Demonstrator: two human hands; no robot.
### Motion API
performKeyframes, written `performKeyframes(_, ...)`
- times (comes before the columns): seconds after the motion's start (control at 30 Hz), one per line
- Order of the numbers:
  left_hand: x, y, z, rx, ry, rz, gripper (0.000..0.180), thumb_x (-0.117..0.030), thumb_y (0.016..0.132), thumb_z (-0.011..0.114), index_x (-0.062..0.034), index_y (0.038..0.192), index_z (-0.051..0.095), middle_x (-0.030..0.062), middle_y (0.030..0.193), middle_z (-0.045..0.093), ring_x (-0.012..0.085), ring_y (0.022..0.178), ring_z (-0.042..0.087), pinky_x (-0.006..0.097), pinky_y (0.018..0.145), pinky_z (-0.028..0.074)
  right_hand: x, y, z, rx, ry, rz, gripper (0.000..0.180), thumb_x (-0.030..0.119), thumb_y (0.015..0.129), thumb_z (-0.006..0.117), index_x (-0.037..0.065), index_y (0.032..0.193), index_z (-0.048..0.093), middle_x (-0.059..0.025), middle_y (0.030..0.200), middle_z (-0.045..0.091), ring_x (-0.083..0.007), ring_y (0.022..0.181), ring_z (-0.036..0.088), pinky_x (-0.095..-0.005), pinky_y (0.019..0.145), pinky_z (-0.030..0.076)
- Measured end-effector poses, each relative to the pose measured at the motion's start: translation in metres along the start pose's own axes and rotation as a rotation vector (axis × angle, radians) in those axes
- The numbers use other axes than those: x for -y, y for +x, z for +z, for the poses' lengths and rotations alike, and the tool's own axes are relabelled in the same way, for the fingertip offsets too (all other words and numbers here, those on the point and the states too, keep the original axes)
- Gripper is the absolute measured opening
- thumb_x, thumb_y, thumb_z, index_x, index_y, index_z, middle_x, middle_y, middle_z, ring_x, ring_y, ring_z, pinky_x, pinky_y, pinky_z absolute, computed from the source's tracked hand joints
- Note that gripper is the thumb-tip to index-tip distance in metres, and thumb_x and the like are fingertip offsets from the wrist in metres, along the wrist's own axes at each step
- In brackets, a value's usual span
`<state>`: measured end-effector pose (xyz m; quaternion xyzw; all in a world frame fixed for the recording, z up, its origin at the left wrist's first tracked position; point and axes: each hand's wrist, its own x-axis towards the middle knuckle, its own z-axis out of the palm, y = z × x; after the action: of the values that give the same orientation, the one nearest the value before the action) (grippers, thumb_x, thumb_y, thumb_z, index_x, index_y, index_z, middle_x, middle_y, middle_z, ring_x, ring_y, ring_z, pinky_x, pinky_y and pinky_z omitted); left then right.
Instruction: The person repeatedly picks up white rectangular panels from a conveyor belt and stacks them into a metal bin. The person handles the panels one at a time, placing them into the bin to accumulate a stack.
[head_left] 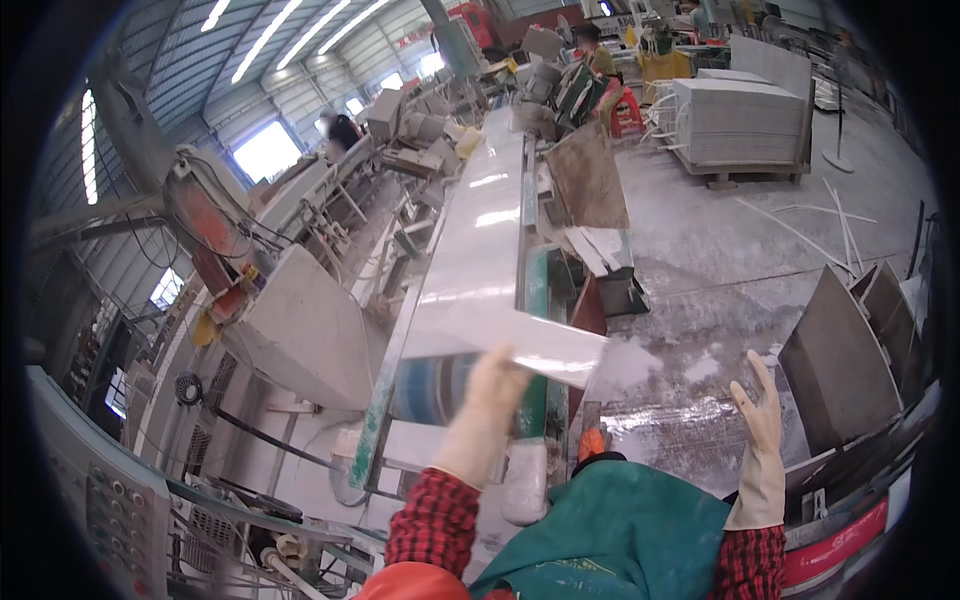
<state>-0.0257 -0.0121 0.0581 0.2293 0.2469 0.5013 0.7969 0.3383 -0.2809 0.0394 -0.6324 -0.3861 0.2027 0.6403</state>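
My left hand (488, 405), in a pale rubber glove, grips the near edge of a glossy light grey stone tile (510, 340) that lies across the end of a long conveyor line (478, 230). The tile sticks out to the right past the green frame of the line. My right hand (760, 410), also gloved, is raised in the air to the right with its fingers spread and nothing in it. A red plaid sleeve and a green apron (620, 530) fill the lower edge.
A cutting machine with a red guard and grey hood (290, 320) stands left of the line. Slabs lean at the right (840, 360). A pallet of stacked tiles (740, 120) sits far right on the wet floor (720, 260). People work at the far end. A control panel (110, 500) is at lower left.
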Motion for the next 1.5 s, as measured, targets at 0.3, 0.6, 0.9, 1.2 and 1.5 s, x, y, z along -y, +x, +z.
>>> performKeyframes(0.3, -0.08, -0.036, -0.141, -0.379, -0.077, 0.301, 0.047, 0.003, 0.101, 0.045, -0.0002, 0.147, 0.037, 0.0226, 0.143, 0.048, 0.0419, 0.131, 0.051, 0.061, 0.105, 0.05, -0.03, -0.004, 0.014, 0.115, -0.215, 0.043, 0.059, 0.016, 0.09, 0.074, 0.001, 0.143, 0.053, -0.0157, 0.148, 0.053, -0.0258, 0.138, 0.048, -0.0353, 0.115, 0.035)
performKeyframes(0.6, -0.062, -0.007, -0.167, -0.61, -0.12, 0.23, 0.036, -0.008, 0.105, 0.049, 0.0041, 0.139, 0.044, 0.0221, 0.138, 0.053, 0.0409, 0.124, 0.056, 0.053, 0.106, 0.052, -0.043, -0.003, 0.025, 0.154, -0.36, 0.093, 0.055, 0.02, 0.091, 0.074, 0.002, 0.14, 0.057, -0.0152, 0.139, 0.06, -0.0243, 0.131, 0.055, -0.0342, 0.111, 0.039)
performKeyframes(0.9, -0.061, 0.016, -0.165, -0.588, -0.113, 0.269, 0.037, -0.008, 0.105, 0.048, 0.0069, 0.138, 0.042, 0.0231, 0.139, 0.051, 0.0415, 0.124, 0.056, 0.055, 0.107, 0.05, -0.032, -0.004, 0.034, 0.145, -0.303, 0.164, 0.052, 0.018, 0.093, 0.071, 0.002, 0.14, 0.057, -0.0157, 0.138, 0.061, -0.0233, 0.129, 0.056, -0.0332, 0.11, 0.041)
performKeyframes(1.2, -0.062, 0.034, -0.176, -0.643, -0.139, 0.177, 0.036, -0.006, 0.103, 0.049, 0.0083, 0.135, 0.042, 0.0238, 0.132, 0.054, 0.0402, 0.116, 0.062, 0.055, 0.091, 0.061, -0.036, -0.002, 0.029, 0.144, -0.21, 0.183, 0.053, 0.018, 0.094, 0.07, 0.001, 0.142, 0.054, -0.0173, 0.141, 0.059, -0.0237, 0.131, 0.055, -0.0334, 0.111, 0.041)
performKeyframes(1.5, -0.069, 0.021, -0.141, -0.643, 0.097, 0.109, 0.031, -0.021, 0.105, 0.054, 0.0041, 0.122, 0.053, 0.0173, 0.114, 0.065, 0.0301, 0.097, 0.068, 0.035, 0.077, 0.065, -0.041, -0.003, 0.017, 0.141, -0.193, 0.188, 0.054, 0.017, 0.094, 0.071, 0.001, 0.143, 0.053, -0.0182, 0.141, 0.058, -0.025, 0.131, 0.055, -0.0348, 0.112, 0.04)
